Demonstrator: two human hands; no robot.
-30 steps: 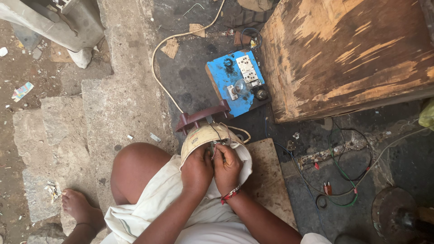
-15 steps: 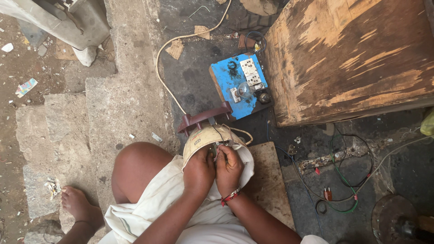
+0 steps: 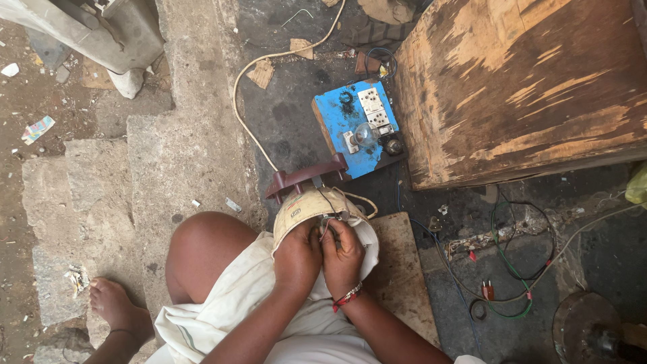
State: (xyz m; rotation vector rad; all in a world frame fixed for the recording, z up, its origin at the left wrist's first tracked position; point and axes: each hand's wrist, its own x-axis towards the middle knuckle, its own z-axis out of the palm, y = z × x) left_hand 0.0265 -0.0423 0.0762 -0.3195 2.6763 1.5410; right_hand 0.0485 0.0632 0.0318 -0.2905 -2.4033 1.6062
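cream round housing [image 3: 303,205] resting on the lap, just below the blue switch board [image 3: 357,128]. left hand [image 3: 296,259] gripping its rim, right hand [image 3: 342,253] fingers pinched narrow on thin wires [image 3: 330,222]. wire-fixing step seemingly in hand; calls for steady, fine fingertip control.

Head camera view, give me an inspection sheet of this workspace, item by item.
Surface: dark stained floor, with a wooden board under the lap.
Job's things: cream round housing with a maroon bracket, resting on the lap.
Clutter: paper scraps and litter on the stone steps.
Grippers: left hand and right hand pinching thin wires at the housing.
Cables: cream cord; green and black test leads.
Surroundings: blue switchboard, worn wooden box.
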